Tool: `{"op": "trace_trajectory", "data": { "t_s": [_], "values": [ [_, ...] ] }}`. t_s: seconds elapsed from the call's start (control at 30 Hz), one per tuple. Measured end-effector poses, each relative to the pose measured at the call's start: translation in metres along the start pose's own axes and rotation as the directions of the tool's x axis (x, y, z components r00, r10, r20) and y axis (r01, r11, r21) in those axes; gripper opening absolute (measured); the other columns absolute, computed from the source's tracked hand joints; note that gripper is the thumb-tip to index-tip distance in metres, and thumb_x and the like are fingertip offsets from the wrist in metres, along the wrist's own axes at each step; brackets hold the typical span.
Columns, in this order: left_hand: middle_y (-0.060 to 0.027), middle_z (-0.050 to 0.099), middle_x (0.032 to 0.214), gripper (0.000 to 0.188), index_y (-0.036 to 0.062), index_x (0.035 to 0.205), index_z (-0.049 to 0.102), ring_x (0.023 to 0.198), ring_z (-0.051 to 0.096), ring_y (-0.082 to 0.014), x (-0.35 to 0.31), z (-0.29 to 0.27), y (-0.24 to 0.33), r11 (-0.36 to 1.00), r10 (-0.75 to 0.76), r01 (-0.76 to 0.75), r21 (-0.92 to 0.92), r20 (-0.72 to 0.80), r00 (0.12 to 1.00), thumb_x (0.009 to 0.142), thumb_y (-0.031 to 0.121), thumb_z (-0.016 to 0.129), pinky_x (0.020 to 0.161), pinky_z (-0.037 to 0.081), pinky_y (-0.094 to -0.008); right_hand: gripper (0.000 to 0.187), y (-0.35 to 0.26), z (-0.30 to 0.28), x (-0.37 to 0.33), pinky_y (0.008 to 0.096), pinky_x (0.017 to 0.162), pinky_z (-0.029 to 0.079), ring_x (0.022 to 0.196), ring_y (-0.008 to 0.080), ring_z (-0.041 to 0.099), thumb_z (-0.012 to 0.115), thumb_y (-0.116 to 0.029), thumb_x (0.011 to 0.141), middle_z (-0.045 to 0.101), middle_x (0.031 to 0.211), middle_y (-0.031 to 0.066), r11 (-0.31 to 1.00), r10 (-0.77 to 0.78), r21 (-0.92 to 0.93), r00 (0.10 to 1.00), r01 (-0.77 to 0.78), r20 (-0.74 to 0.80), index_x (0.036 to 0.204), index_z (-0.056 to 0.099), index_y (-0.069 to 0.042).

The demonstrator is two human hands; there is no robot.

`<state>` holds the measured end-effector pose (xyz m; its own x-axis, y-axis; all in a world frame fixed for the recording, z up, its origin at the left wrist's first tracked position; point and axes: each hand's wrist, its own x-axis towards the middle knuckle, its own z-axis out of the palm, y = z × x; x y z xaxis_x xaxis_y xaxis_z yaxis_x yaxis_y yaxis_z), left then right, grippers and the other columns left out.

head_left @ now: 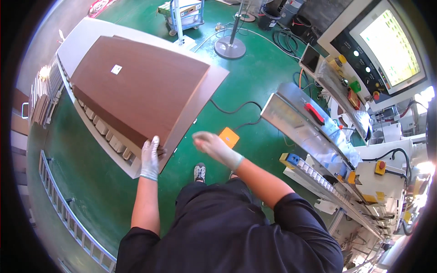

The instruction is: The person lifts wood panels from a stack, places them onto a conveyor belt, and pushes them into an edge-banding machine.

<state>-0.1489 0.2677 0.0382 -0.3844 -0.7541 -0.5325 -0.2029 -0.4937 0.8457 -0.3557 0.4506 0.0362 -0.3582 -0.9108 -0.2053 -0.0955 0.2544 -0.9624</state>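
My left hand (150, 157), in a pale glove, touches the near corner of a large brown panel (141, 82). Its fingers are stretched out along that corner. The panel bears a small white label (116, 69) and lies on a wider, pale board (214, 79). Off to the right, my right hand (214, 148), also gloved, hangs in the air over the green floor, apart from the panel. Its fingers are loosely curled and a little blurred, and I see nothing in them. Just beyond it, an orange box (228, 137) sits on the floor with a dark cable.
On the right stands a machine with a lit screen (389, 43) and a metal bed (296, 123), a red-handled tool (314, 113) on top. A pole on a round base (230, 48) and a blue cart (186, 16) stand beyond. A roller conveyor (68, 214) runs at left.
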Motion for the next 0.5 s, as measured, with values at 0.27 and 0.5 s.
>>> {"op": "trace_trajectory", "data": {
  "t_s": [0.27, 0.5],
  "values": [
    [-0.0047, 0.066, 0.106, 0.037, 0.008, 0.129, 0.054, 0.076, 0.064, -0.0132, -0.041, -0.045, -0.029, 0.978, 0.093, -0.062, -0.201, 0.148, 0.985, 0.103, 0.031, 0.065, 0.064, 0.054, -0.0298, 0.061, -0.019, 0.104, 0.047, 0.0386, 0.081, 0.055, 0.09, 0.0244, 0.068, 0.064, -0.053, 0.1, 0.07, 0.109, 0.0166, 0.89, 0.271, 0.419, 0.948, -0.18, -0.169, 0.114, 0.063, 0.007],
    [-0.0049, 0.063, 0.128, 0.051, 0.0065, 0.143, 0.049, 0.108, 0.064, -0.0165, -0.121, -0.066, -0.07, 0.991, -0.137, 0.122, 0.062, 0.526, 0.839, 0.104, 0.037, 0.063, 0.088, 0.057, -0.0333, 0.046, -0.044, 0.121, -0.063, 0.0345, 0.105, 0.046, 0.117, 0.0192, 0.059, 0.062, -0.026, 0.106, 0.064, 0.134, 0.0102, 0.867, 0.203, 0.497, 0.879, 0.044, -0.431, 0.138, 0.056, 0.005]
  ]
}}
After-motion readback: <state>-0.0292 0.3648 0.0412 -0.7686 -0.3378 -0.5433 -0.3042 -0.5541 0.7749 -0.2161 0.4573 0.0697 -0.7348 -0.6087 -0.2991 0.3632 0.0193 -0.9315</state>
